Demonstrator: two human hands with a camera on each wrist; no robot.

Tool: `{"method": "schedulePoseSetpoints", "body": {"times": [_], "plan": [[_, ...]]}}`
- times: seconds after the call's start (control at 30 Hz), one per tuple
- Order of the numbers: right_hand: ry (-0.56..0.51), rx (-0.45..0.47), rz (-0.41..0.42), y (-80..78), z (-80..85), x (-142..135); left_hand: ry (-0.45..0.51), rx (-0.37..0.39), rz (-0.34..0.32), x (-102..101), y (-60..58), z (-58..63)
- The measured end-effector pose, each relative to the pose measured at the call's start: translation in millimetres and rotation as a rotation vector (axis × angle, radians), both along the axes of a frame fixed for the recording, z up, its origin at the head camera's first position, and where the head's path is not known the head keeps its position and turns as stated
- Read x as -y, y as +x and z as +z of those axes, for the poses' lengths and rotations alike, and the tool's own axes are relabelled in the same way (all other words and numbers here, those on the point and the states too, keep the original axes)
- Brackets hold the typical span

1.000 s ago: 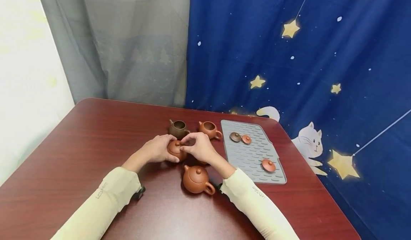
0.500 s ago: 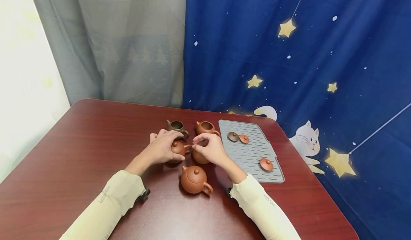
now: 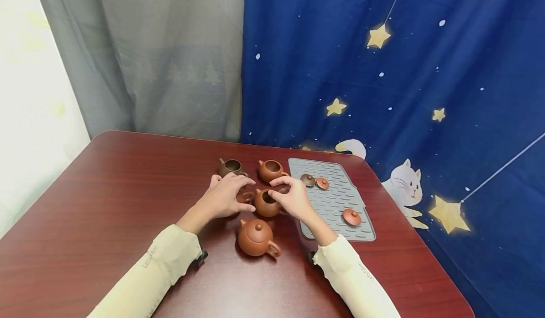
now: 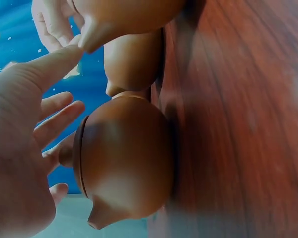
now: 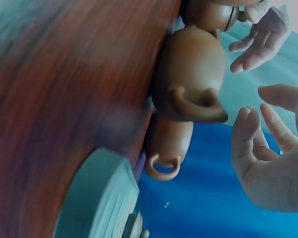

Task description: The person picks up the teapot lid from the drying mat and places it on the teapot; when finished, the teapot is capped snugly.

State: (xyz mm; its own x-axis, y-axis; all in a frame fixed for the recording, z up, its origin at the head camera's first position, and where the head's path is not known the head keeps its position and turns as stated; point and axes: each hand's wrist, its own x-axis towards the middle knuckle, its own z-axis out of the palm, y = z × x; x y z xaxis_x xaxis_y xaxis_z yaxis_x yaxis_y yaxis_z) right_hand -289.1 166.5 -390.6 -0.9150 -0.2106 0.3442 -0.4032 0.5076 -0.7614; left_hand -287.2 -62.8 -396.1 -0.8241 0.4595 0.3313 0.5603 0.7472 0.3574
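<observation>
My left hand [image 3: 222, 198] hovers over a lidded clay teapot, hiding all but its handle [image 3: 245, 197] in the head view. The left wrist view shows that teapot [image 4: 129, 158] upright with its lid on; the fingers spread beside the knob [image 4: 65, 154]. To its right stands an orange-brown teapot [image 3: 266, 207] without a lid, its dark opening showing. Over that opening's right side is my right hand [image 3: 294, 199], fingers curved and apart, holding nothing. In the right wrist view a gap separates this hand from the teapot's handle [image 5: 201, 111]. A lidded teapot [image 3: 255, 238] sits nearest me.
Behind the hands stand a dark brown lidless teapot [image 3: 231, 167] and an orange lidless one [image 3: 271, 170]. On the right, a grey ridged mat [image 3: 332, 199] bears a dark lid [image 3: 308, 181], a small orange lid [image 3: 322, 183] and a larger orange lid [image 3: 352, 217].
My right hand has left the lidded teapot's knob and moved right, over the lidless teapot. My left hand has loosened from around the lidded teapot and shifted right.
</observation>
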Motion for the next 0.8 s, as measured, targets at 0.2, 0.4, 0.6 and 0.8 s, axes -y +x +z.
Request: {"method": "schedulePoseSetpoints", "body": {"times": [0.2, 0.4, 0.6, 0.8], "plan": [[0.014, -0.047, -0.048, -1.8, 2.2, -12, -0.017, 0.006, 0.033, -3, -1.4, 3.2], [0.008, -0.018, -0.099, -2.5, 2.9, -27, -0.06, 0.047, 0.025, -9, -4.6, 2.0], [-0.001, -0.034, -0.172, -7.5, 3.4, -41, -0.119, 0.048, 0.028, -15, -9.3, 1.3], [-0.027, -0.024, -0.235, -17.0, 3.2, -56, -0.16, 0.046, 0.028, -19, -11.6, -2.8]]}}
